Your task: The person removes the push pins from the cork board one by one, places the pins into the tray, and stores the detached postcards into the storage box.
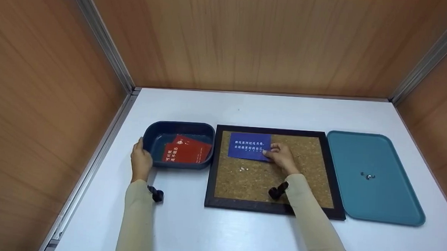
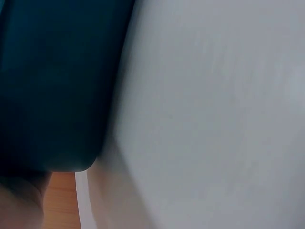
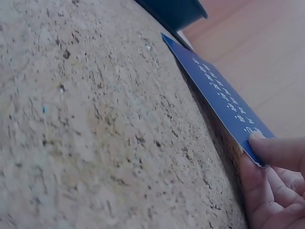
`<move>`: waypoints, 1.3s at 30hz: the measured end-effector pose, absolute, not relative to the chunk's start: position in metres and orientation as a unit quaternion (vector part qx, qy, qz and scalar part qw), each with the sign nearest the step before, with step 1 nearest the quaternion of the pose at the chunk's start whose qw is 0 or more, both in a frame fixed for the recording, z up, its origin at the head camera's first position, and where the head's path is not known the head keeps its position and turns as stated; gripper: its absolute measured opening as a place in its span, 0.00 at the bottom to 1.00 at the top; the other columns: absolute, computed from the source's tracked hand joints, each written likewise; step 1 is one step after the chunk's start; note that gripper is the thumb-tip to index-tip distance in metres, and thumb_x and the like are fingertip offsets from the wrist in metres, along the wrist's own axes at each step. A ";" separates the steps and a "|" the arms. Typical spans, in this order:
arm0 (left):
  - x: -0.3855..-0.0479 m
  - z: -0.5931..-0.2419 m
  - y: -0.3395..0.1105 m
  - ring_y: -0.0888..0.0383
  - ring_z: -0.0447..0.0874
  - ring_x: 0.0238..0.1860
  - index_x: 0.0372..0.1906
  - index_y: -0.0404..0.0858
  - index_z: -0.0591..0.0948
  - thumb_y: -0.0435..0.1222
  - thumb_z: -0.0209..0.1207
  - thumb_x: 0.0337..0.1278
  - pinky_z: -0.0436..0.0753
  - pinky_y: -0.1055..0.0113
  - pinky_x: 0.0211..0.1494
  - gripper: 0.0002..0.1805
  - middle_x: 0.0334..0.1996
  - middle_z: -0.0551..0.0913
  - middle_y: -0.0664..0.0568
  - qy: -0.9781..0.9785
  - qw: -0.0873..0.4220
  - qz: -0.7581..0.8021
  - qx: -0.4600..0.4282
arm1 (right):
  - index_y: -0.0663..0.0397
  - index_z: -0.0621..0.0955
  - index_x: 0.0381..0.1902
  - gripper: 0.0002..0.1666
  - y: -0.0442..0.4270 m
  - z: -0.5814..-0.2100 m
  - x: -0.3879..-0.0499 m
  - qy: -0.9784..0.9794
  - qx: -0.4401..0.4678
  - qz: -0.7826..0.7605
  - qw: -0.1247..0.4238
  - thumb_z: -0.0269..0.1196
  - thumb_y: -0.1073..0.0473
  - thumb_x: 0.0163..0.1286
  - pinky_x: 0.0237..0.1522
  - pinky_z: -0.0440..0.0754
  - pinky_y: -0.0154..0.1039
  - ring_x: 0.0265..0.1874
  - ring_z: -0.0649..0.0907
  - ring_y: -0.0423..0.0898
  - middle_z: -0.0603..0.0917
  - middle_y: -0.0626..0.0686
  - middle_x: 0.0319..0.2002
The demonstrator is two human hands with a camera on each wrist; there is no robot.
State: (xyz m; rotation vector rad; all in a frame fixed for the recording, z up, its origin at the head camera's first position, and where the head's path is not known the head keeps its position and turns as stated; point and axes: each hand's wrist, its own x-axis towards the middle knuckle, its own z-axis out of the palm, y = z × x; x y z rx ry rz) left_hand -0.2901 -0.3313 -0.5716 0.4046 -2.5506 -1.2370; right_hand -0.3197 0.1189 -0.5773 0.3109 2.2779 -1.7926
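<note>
My right hand (image 1: 282, 157) pinches a blue card (image 1: 245, 145) with white printed characters by its right edge, thumb on top. The card is over the upper left of a dark-framed cork board (image 1: 251, 184); in the right wrist view its held edge is raised off the cork (image 3: 105, 114). My left hand (image 1: 141, 162) rests along the outer left side of a dark blue bin (image 1: 179, 164), fingers fairly straight. Red cards (image 1: 187, 152) with white print lie in the bin. In the left wrist view only a blurred bit of that hand (image 2: 19, 202) shows below the bin.
Right of the board lies a teal tray (image 1: 380, 198) with a few small shiny pieces (image 1: 368, 176) on it. Small shiny bits (image 1: 243, 168) are also on the cork. Wooden panels (image 1: 258, 43) stand behind and at both sides of the white table (image 1: 240, 237).
</note>
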 end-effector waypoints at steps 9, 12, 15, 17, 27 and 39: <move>-0.289 -0.571 -0.331 0.34 0.61 0.68 0.71 0.24 0.57 0.21 0.35 0.64 0.63 0.46 0.71 0.29 0.64 0.64 0.26 -0.883 0.147 -0.424 0.139 | 0.67 0.72 0.56 0.24 0.117 -0.569 -0.317 0.766 0.111 -0.623 0.118 0.64 0.65 0.64 0.39 0.84 0.33 0.33 0.82 0.39 0.80 0.54 0.39; -0.290 -0.571 -0.330 0.36 0.61 0.69 0.71 0.25 0.57 0.22 0.35 0.65 0.62 0.47 0.72 0.29 0.65 0.64 0.27 -0.882 0.146 -0.425 0.143 | 0.68 0.72 0.56 0.24 0.116 -0.566 -0.316 0.767 0.108 -0.623 0.112 0.65 0.65 0.64 0.40 0.84 0.33 0.33 0.81 0.39 0.79 0.54 0.39; -0.290 -0.570 -0.330 0.36 0.59 0.70 0.72 0.26 0.57 0.22 0.34 0.66 0.61 0.48 0.73 0.29 0.67 0.63 0.28 -0.882 0.141 -0.425 0.148 | 0.69 0.72 0.56 0.25 0.115 -0.563 -0.316 0.765 0.101 -0.627 0.105 0.65 0.66 0.63 0.40 0.83 0.32 0.32 0.80 0.38 0.79 0.53 0.38; -0.290 -0.570 -0.330 0.36 0.59 0.70 0.72 0.26 0.57 0.22 0.34 0.66 0.61 0.48 0.73 0.29 0.67 0.62 0.28 -0.883 0.138 -0.422 0.151 | 0.70 0.72 0.56 0.26 0.114 -0.562 -0.316 0.763 0.096 -0.631 0.103 0.65 0.66 0.62 0.40 0.83 0.32 0.32 0.80 0.37 0.80 0.53 0.38; -0.290 -0.572 -0.331 0.34 0.61 0.68 0.71 0.25 0.57 0.21 0.35 0.64 0.63 0.46 0.72 0.29 0.65 0.64 0.26 -0.884 0.142 -0.422 0.141 | 0.70 0.73 0.51 0.21 0.106 -0.551 -0.315 0.751 0.079 -0.649 0.095 0.66 0.67 0.61 0.39 0.84 0.33 0.30 0.80 0.37 0.80 0.49 0.32; -0.290 -0.572 -0.331 0.36 0.59 0.70 0.72 0.25 0.56 0.22 0.34 0.65 0.61 0.48 0.73 0.29 0.67 0.62 0.28 -0.877 0.141 -0.436 0.141 | 0.70 0.75 0.52 0.21 0.092 -0.534 -0.315 0.743 0.055 -0.661 0.090 0.65 0.68 0.61 0.35 0.83 0.29 0.29 0.80 0.37 0.79 0.48 0.31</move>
